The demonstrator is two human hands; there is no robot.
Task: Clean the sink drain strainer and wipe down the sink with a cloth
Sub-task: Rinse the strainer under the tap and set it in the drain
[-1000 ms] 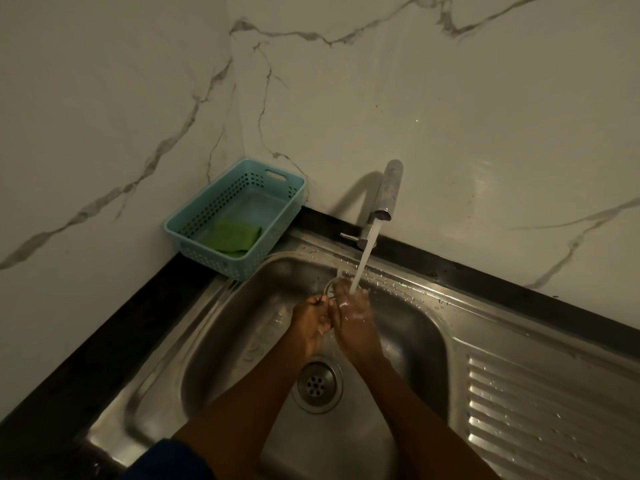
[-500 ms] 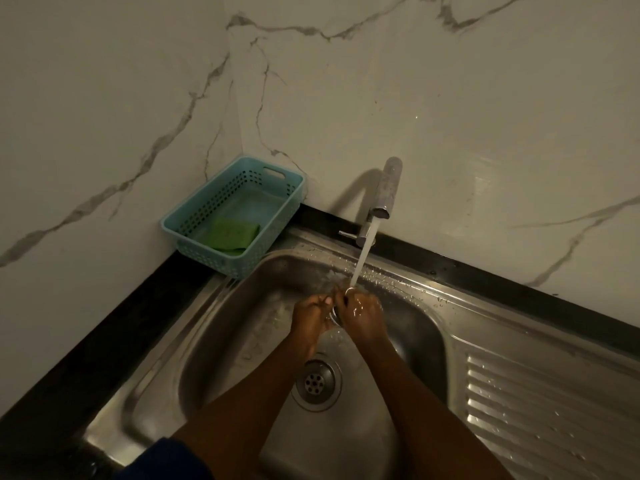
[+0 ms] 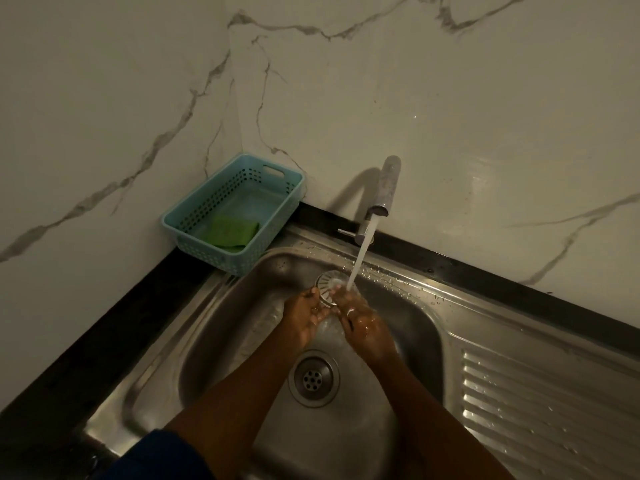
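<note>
Both hands' fingers [image 3: 313, 296] hold strainer [image 3: 329, 284] under tap [image 3: 384, 192] stream; basket [image 3: 235, 209] beside, cloth [image 3: 230, 232] seemingly inside.

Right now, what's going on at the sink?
A person is rinsing the drain strainer under the running tap. The left hand and right hand both hold it over the sink. The drain sits open below. A green cloth lies untouched in the blue basket.

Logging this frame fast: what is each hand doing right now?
Left hand: closed on the rim of the strainer, under the running water.
Right hand: fingers on the strainer too; grip cannot be told.
</note>
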